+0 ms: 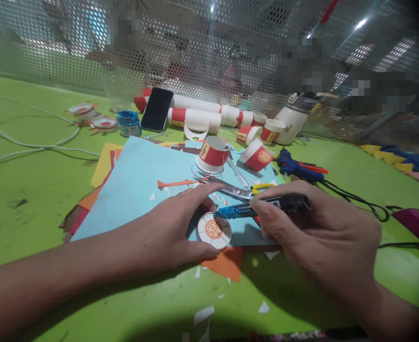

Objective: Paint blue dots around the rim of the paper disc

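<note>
My left hand (181,225) holds a small white paper disc (203,232) by its edge, between thumb and fingers. On the disc are an orange round print, thin dark lines and small blue dots near the upper edge. A black permanent marker (284,204) is pinched in my right hand (327,232). Its front end is smeared with blue and meets the disc's upper rim; I cannot tell whether it touches. Just beyond lie scissors (236,191) with yellow on the handle, partly behind my right hand. An upturned red and white paper cup (212,156) stands on the light blue sheet (124,190).
Behind the sheet are a blue paint jar (128,124), a leaning phone (157,109), white tubes (195,118) and more paper cups (271,130). A blue glue gun (295,166) and its cord lie at right. Paper scraps (204,313) dot the green table (24,204).
</note>
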### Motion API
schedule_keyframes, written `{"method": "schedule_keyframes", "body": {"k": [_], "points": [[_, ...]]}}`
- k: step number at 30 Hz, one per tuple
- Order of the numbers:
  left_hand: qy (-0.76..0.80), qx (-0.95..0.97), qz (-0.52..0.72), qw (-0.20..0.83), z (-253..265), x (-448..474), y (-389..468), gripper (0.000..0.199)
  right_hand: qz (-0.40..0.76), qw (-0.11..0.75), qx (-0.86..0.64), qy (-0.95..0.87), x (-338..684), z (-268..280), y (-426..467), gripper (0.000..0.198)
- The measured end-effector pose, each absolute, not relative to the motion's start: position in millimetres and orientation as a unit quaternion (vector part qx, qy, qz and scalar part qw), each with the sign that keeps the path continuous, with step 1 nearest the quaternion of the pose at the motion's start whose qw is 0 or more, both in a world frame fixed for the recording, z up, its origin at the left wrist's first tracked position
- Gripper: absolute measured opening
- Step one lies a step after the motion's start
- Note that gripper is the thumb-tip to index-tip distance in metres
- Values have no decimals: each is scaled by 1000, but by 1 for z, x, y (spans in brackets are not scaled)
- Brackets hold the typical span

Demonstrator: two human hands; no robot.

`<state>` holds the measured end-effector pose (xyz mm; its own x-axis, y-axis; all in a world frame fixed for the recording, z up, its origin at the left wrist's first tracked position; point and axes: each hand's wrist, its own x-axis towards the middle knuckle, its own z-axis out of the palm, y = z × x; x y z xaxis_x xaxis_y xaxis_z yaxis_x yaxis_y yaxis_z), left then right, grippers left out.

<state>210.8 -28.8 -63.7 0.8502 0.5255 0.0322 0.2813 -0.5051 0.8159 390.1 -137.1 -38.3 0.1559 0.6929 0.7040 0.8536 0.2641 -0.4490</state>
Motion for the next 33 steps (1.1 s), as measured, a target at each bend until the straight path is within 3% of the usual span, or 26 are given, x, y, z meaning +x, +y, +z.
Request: {"method": "schedule_keyframes", "body": {"k": [22,33], "points": [[244,864,130,420,-61,210,-29,88,-114,405,-609,-673,386,-30,-141,17],[242,866,133,417,-63,209,-28,88,-128,419,-610,-661,385,-31,-143,17]]}}
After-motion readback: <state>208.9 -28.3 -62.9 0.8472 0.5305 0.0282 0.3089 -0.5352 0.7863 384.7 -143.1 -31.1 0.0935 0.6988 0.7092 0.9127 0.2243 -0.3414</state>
